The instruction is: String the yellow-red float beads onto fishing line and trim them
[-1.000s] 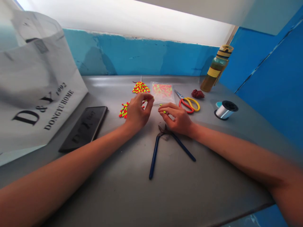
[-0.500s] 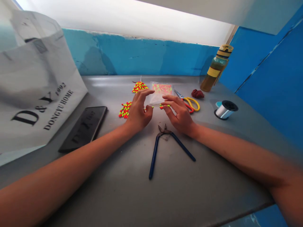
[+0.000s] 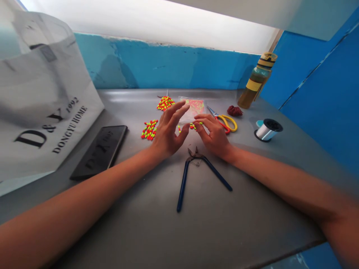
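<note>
My left hand (image 3: 167, 131) hovers over the grey table (image 3: 157, 224) with its fingers stretched out and spread, the thumb apart from them; a small bead (image 3: 179, 129) shows just by the thumb. My right hand (image 3: 214, 136) is beside it, fingertips pinched on a short string of yellow-and-red beads (image 3: 193, 126). A clear bag of beads (image 3: 196, 105) lies just behind both hands. Loose bead piles lie left of my left hand (image 3: 149, 129) and further back (image 3: 165, 103). Blue-handled pliers (image 3: 183, 175) lie open below the hands.
Red-and-yellow scissors (image 3: 227, 123), a dark red cord bundle (image 3: 234, 110), a spool of clear line (image 3: 267, 130) and a bottle (image 3: 256, 83) are at the right. A black flat case (image 3: 99, 150) and a white paper bag (image 3: 36, 97) are at the left. Blue walls close off the back and right.
My left hand has uncurled from a closed pose into spread fingers and lifted slightly. My right hand has shifted a little forward, keeping the beads at its fingertips.
</note>
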`<state>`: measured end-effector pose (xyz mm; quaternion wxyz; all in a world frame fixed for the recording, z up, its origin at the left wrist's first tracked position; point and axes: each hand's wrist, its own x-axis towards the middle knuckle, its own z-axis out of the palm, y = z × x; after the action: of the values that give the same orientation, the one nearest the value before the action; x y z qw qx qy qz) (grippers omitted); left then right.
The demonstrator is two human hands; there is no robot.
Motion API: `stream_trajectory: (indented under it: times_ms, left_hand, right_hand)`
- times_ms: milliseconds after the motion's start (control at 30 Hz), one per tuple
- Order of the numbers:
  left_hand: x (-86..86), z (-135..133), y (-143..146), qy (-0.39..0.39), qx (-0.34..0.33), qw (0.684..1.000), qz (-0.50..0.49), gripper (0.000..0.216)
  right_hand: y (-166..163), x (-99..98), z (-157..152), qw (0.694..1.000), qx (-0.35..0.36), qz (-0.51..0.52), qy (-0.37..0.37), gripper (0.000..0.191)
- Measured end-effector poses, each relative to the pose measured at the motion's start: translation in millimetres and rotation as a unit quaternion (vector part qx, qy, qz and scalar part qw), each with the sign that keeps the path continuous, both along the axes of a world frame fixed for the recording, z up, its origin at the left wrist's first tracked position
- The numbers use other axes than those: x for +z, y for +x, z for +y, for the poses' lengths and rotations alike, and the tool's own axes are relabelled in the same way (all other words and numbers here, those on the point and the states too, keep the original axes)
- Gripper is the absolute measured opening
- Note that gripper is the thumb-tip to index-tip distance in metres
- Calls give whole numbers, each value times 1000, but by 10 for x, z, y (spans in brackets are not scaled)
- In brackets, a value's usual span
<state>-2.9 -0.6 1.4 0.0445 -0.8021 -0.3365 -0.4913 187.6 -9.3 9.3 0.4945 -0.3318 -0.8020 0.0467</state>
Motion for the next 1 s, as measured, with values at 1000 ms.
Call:
stream_trajectory:
  times_ms: [1000]
  left_hand:
    - [-30, -2, 2, -10, 3, 1000, 22, 8]
  right_hand:
    - [1, -43, 33, 995, 64, -62, -53, 42]
